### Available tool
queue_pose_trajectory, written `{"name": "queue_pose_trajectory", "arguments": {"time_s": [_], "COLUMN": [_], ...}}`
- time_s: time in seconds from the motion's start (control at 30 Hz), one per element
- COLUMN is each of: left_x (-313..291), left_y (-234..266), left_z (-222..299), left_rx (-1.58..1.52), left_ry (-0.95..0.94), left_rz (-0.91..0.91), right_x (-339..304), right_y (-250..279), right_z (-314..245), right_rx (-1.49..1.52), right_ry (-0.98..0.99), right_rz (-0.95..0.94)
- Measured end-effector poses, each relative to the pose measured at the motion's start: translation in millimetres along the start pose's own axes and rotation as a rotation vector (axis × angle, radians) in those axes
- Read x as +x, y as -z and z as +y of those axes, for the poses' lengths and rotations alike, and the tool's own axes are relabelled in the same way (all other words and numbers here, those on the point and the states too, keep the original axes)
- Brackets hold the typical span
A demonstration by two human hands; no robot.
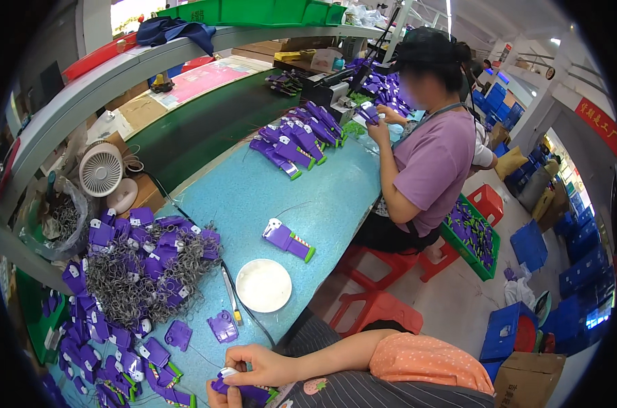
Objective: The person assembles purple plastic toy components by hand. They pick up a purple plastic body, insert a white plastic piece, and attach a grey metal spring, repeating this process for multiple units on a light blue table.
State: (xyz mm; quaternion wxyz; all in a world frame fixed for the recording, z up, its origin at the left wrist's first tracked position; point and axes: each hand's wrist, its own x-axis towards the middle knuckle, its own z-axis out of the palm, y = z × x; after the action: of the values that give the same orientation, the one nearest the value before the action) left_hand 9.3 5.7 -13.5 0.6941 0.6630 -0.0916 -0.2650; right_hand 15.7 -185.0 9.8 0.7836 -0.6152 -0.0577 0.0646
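At the lower edge of the head view, my right hand (266, 366) pinches a small purple plastic toy piece (253, 392) with white and green parts. My left hand (220, 397), partly cut off by the frame, grips the same piece from the left. The fingers cover much of it. Just beyond lie a loose purple plastic shell (222, 326) and another purple shell (178, 335). A similar purple piece with a green tip (288, 239) rests alone farther up the blue tabletop (322, 197).
A heap of grey curled wires (145, 279) lies over purple pieces on the left. A white round dish (263, 285) and a cutter knife (231, 295) are near me. A white fan (101, 170) stands at the back left. A co-worker (434, 149) sits across, handling a purple piece.
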Motion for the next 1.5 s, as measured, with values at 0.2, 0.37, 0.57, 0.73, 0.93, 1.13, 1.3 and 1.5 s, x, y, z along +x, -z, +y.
{"name": "queue_pose_trajectory", "arguments": {"time_s": [0.2, 0.37, 0.57, 0.73, 0.93, 1.13, 1.3, 1.5], "left_x": [28, 15, 4, 4, 6, 8, 12, 6], "left_y": [1, 6, -7, 2, -9, -5, -8, -14], "left_z": [52, 70, 28, 28, 21, 30, 52, 30], "left_rx": [0.233, 0.161, -0.22, -0.198, -0.131, 0.258, 0.485, 0.07], "left_ry": [-0.168, -0.257, -0.097, -0.152, -0.166, -0.37, -0.496, -0.243], "left_rz": [-0.155, 0.045, 0.123, 0.18, 0.264, 0.282, 0.275, 0.329], "right_x": [8, -15, -18, -9, -5, -6, -12, -14], "right_y": [23, 31, 13, 12, 3, 7, 5, 6], "right_z": [-31, -42, -25, -13, -1, 12, 24, 18], "right_rx": [-0.272, -0.301, -0.304, -0.304, -0.151, 0.109, 0.329, 0.195], "right_ry": [0.064, -0.141, -0.213, -0.324, -0.28, -0.349, -0.311, -0.305], "right_rz": [-0.148, -0.098, -0.078, -0.152, -0.047, -0.099, -0.089, -0.077]}}
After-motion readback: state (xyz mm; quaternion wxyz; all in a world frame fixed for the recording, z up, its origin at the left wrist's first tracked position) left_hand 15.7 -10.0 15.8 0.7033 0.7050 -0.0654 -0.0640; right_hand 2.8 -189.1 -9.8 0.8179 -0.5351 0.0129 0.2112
